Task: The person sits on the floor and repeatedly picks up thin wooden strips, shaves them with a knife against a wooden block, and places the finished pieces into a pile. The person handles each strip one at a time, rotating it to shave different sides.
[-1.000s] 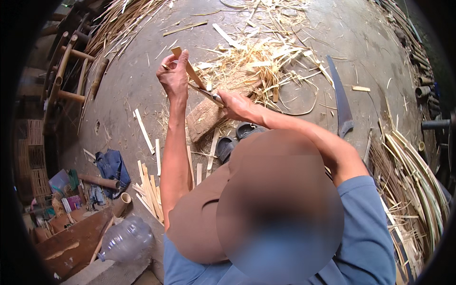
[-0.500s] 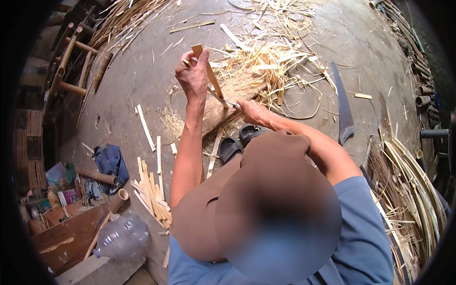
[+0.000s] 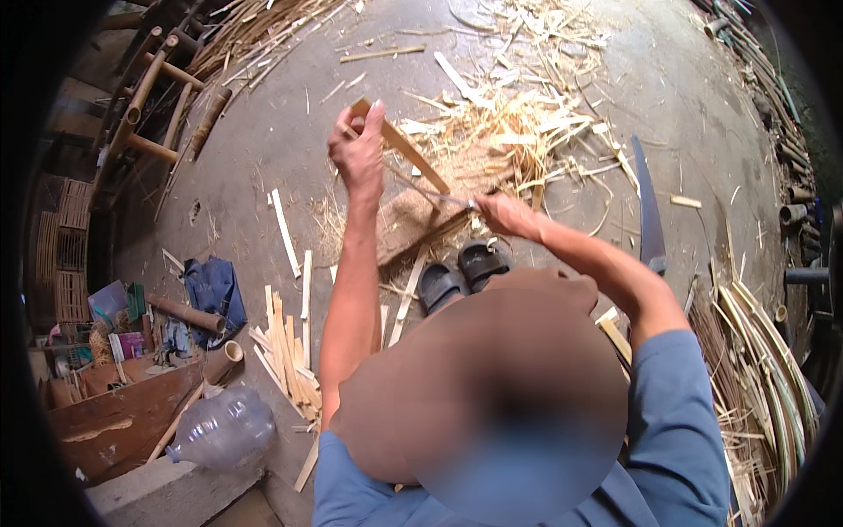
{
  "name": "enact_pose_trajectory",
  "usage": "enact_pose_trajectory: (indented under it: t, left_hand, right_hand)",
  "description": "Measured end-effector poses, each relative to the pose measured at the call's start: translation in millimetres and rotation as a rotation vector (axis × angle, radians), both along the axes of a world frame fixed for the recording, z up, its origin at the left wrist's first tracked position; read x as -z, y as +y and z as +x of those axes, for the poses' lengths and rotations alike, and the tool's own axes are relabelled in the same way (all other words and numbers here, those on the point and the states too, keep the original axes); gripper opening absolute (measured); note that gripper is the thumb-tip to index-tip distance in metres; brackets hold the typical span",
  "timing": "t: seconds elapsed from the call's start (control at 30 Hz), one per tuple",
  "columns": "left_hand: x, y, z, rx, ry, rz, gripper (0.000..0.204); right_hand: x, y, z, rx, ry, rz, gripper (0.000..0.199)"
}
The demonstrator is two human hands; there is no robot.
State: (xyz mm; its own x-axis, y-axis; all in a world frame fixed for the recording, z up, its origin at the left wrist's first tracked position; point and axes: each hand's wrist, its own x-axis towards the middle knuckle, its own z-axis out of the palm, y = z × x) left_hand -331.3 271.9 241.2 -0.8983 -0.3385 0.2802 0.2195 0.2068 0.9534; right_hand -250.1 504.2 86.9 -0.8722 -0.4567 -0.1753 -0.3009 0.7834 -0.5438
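Note:
My left hand (image 3: pixel 358 160) is closed around the upper end of a flat bamboo strip (image 3: pixel 413 154). The strip slants down to the right over a wooden block (image 3: pixel 413 230) on the floor. My right hand (image 3: pixel 511 216) grips a knife (image 3: pixel 455 201), its handle mostly hidden in the fist. The thin blade points left, close to the strip's lower end; whether it touches the strip I cannot tell. Pale shavings (image 3: pixel 518 132) are heaped on and behind the block. My sandalled feet (image 3: pixel 461 274) are just in front of it.
A handsaw (image 3: pixel 648 206) lies to the right. Cut bamboo slats (image 3: pixel 285 351) are piled at the left, near a clear plastic bottle (image 3: pixel 224 428) and a wooden box (image 3: pixel 132 413). Long split strips (image 3: pixel 764 369) lie at the right. A bamboo frame (image 3: pixel 149 97) stands far left.
The whole view has shifted a little. My right hand with the knife has moved slightly right, away from my left hand. Both hands keep their hold.

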Motion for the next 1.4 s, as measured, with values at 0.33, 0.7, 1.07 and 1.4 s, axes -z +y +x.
enact_pose_trajectory:
  t: [0.33, 0.7, 1.07, 1.4]
  left_hand:
    - [-42.2, -169.0, 21.7, -0.147, -0.079, 0.039, 0.019]
    - [39.5, -89.4, 110.9, -0.212, -0.2, 0.228, 0.028]
    - [22.2, -21.3, 136.1, -0.13, -0.294, -0.239, 0.034]
    - [17.4, -12.7, 134.1, -0.181, -0.289, 0.007, 0.03]
  right_hand:
    - [-13.5, 50.5, 143.1, 0.388, -0.319, -0.278, 0.023]
    - [-56.8, -30.1, 120.0, 0.365, -0.329, -0.572, 0.026]
    - [-31.4, -45.2, 107.7, 0.294, -0.24, -0.596, 0.029]
    - [-41.7, -34.9, 102.0, 0.416, -0.366, -0.681, 0.038]
